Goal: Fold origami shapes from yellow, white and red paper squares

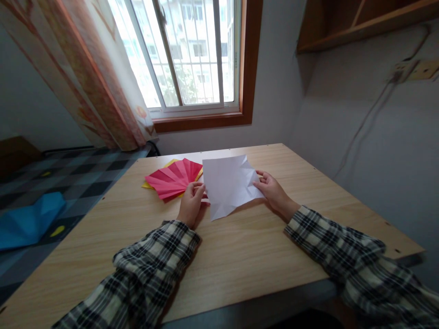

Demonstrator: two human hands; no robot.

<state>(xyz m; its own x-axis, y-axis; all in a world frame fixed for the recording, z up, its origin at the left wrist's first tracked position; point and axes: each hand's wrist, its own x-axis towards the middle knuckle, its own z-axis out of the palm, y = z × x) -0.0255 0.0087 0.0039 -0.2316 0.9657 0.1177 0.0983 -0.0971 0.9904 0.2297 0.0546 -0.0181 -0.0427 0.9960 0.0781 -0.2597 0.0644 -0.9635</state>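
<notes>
No writing or label can be read anywhere; the creased white paper sheet (229,184) is blank, lies roughly at the middle of the wooden table (240,256) and is turned cornerwise, one corner pointing near toward the person and its longer diagonal running from far right to near left. The left hand (190,203) pinches the sheet's left edge between thumb and fingers, and the right hand (272,191) grips its right corner the same way, both in checked sleeves. To the left, a fanned stack of red paper sheets (173,179) over yellow ones is partly hidden behind the white sheet and left hand, so its right end cannot be made out.
</notes>
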